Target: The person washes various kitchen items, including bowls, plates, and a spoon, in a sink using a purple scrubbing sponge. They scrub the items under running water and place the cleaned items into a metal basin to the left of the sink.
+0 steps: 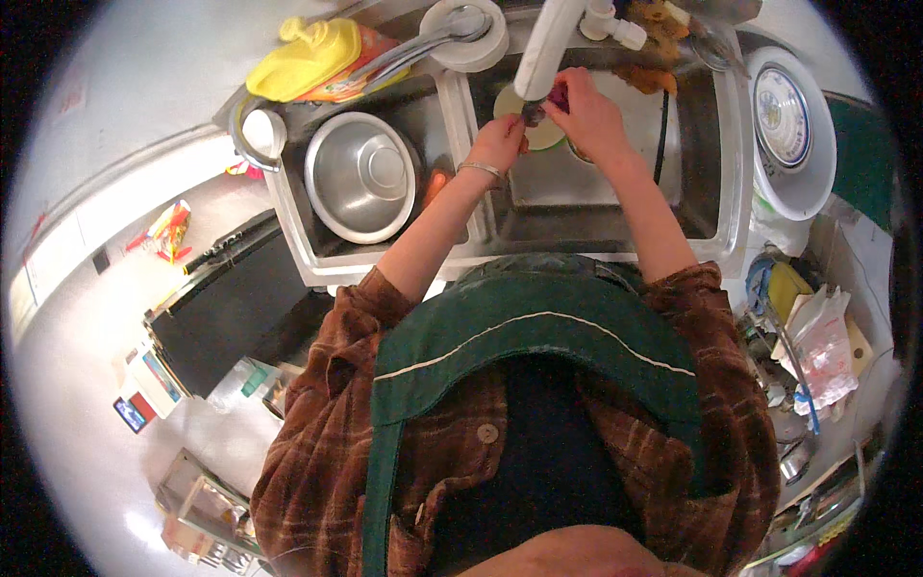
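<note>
Both my hands are over the right basin of a stainless steel sink (pixel 577 222), just below the white faucet (pixel 544 54). My right hand (pixel 593 115) grips a small dark purple thing (pixel 559 98), perhaps a piece of vegetable; my fingers cover much of it. From the left, my left hand (pixel 499 141) closes its fingertips on a dark, shiny end (pixel 532 113) that meets the purple thing. Whether this is one piece or two I cannot tell. Beneath my hands lies a pale round thing with a green edge (pixel 546 137), partly hidden.
A steel bowl (pixel 339 173) sits in the left basin beside an orange item (pixel 436 186). Behind are a yellow bottle or packet (pixel 306 65) and a metal ladle (pixel 461 25) on a white round container (pixel 487 54). At right stands a white basin (pixel 818 159) holding a patterned plate (pixel 782 115).
</note>
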### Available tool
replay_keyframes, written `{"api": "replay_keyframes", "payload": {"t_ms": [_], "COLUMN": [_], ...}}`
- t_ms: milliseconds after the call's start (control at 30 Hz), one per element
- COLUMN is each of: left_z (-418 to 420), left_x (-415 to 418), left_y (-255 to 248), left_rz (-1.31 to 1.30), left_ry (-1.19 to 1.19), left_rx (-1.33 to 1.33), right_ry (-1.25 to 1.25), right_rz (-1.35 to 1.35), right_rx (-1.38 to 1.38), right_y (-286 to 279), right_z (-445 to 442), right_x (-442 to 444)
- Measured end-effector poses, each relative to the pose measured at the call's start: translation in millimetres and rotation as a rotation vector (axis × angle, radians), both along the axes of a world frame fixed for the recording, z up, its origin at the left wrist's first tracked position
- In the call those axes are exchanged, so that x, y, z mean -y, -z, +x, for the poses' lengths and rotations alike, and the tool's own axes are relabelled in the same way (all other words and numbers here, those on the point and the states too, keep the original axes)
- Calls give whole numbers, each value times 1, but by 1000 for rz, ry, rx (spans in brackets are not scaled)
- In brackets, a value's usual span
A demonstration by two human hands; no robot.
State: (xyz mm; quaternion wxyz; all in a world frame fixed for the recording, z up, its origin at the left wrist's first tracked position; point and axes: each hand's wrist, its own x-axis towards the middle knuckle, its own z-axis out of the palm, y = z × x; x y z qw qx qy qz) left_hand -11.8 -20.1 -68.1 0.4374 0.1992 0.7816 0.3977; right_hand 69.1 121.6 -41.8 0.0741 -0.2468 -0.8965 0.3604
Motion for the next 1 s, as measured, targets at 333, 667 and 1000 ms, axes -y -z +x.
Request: {"api": "replay_keyframes", "payload": {"t_ms": [333, 667, 1000], "left_z": [7, 10, 9], "left_x": [13, 28, 31], "left_y": [-19, -13, -18], "left_rz": [99, 157, 89], "left_ry": [-267, -418, -298], "left_rx": [384, 488, 355], "right_ry": [-289, -375, -87], "right_rz": [312, 366, 350], "right_rx": [-123, -131, 54], "right_y": [6, 4, 18], "right_z": [-17, -30, -29], "right_x": [34, 37, 6]}}
